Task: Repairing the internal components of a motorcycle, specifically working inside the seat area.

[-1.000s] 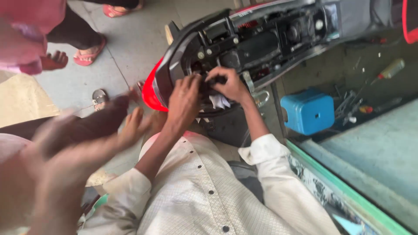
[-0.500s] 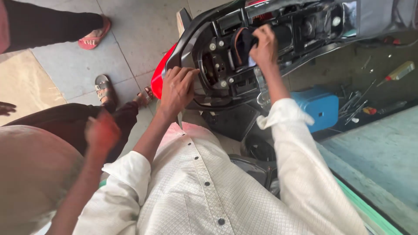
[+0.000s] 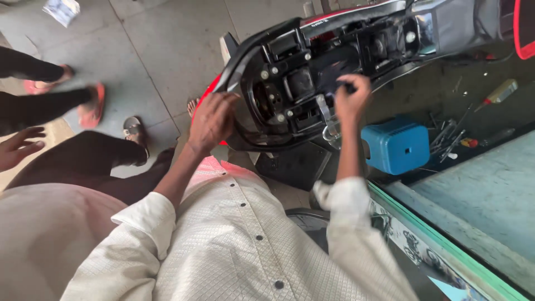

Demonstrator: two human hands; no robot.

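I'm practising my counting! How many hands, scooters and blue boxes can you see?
Hands: 3 (left hand, right hand, another person's hand)
Scooter: 1
Blue box: 1
Total: 5
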